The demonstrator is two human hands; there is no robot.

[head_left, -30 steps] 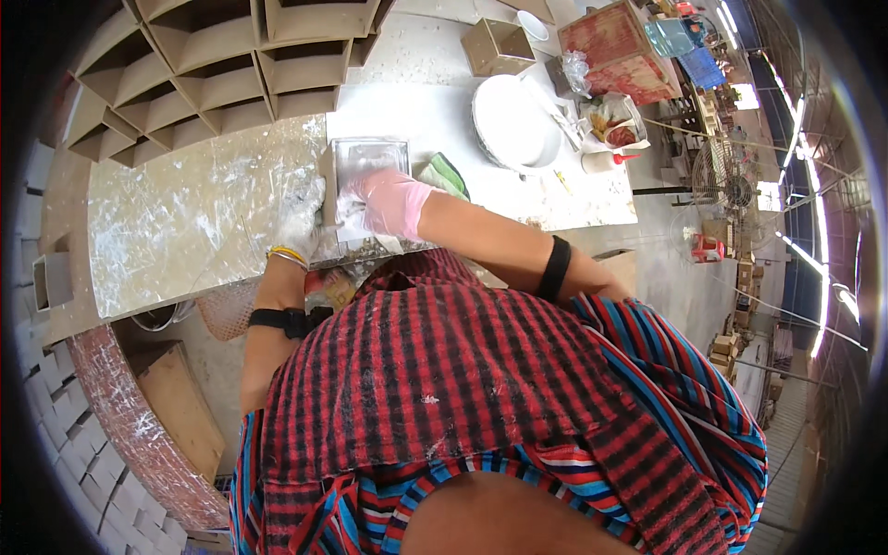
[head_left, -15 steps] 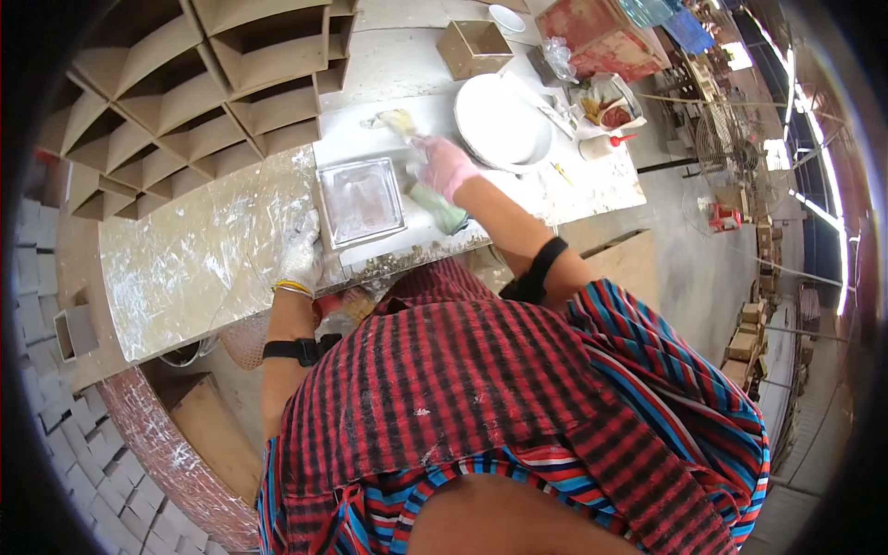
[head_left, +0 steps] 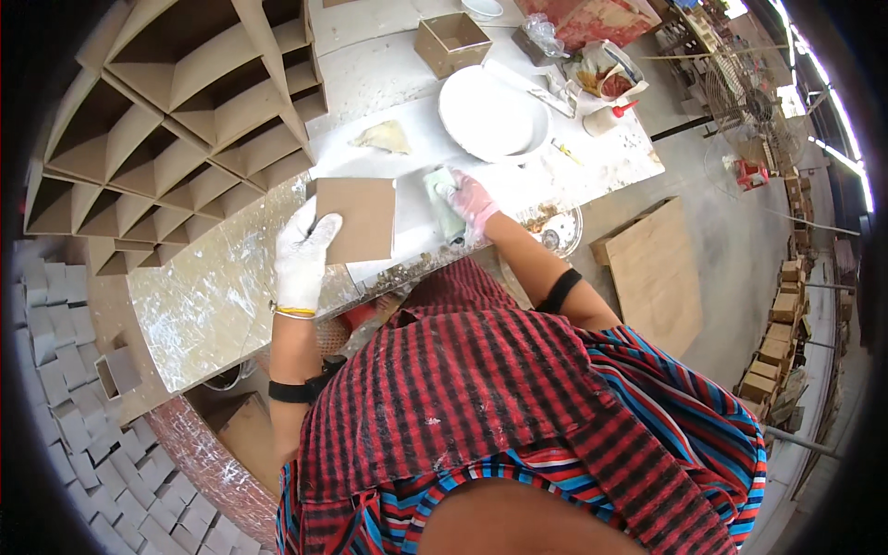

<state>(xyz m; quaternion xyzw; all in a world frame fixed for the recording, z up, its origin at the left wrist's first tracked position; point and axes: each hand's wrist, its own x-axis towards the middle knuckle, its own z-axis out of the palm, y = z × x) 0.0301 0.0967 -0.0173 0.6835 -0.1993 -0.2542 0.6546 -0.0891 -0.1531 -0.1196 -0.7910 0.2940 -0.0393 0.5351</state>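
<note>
Could drop the brown square panel (head_left: 365, 220) from left fingers (head_left: 325, 230) clamped on just one side, or smudge it with the green cloth (head_left: 443, 215) clamped in right fingers (head_left: 469, 191).

Stacked open-fronted brown boxes (head_left: 213, 76) rose at the far left of the tabletop (head_left: 203, 310). Toward the back, an open-topped square box (head_left: 444, 59) sat near a white bowl (head_left: 482, 9). A squeeze bottle (head_left: 601, 121), red-nozzled, stood near the right end. Farther right, a caged fan (head_left: 757, 106) stood near a red stool (head_left: 751, 174); cartons (head_left: 763, 377) lay along the right side.
</note>
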